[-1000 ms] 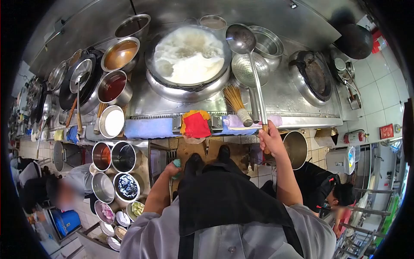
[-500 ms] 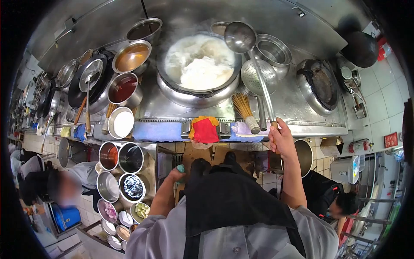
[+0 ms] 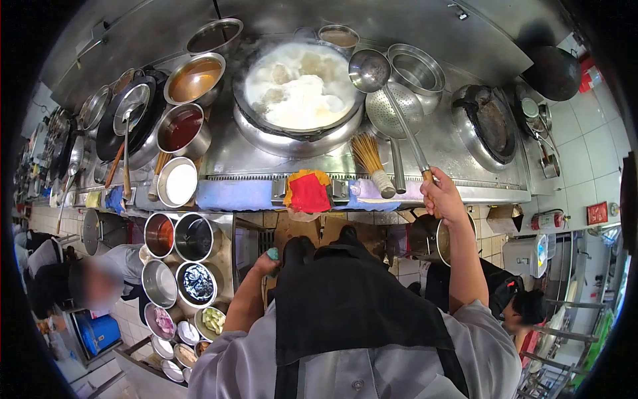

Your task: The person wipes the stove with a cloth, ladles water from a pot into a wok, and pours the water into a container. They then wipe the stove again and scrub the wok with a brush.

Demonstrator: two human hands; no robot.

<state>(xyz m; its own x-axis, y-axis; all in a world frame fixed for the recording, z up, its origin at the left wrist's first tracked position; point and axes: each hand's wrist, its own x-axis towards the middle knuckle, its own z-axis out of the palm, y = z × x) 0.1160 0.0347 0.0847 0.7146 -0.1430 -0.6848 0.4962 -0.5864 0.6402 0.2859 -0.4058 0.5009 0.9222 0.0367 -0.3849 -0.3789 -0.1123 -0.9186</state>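
My right hand [image 3: 444, 196] is closed around the handle of a steel ladle [image 3: 369, 70]. The ladle's bowl hangs above the stove, just right of a large wok [image 3: 302, 135] of white, foamy, steaming liquid. Below it lies a perforated skimmer [image 3: 394, 114], partly covered by the ladle. A bamboo brush [image 3: 369, 159] rests to the left of the skimmer's handle. Low at my side, my left hand [image 3: 264, 266] is closed on a bunched teal cloth [image 3: 272, 254], most of which the fingers hide.
Bowls of brown liquid [image 3: 194, 78] and red liquid [image 3: 183, 130] stand left of the wok. Several pots and ingredient bowls [image 3: 159, 282] fill the side counter. A folded red cloth [image 3: 309, 193] sits on the stove's front edge. Other people are at left and right.
The ladle's bowl has come lower and slightly toward me, while my right hand has shifted right and forward. The whole view has moved a little. My left hand keeps the cloth.
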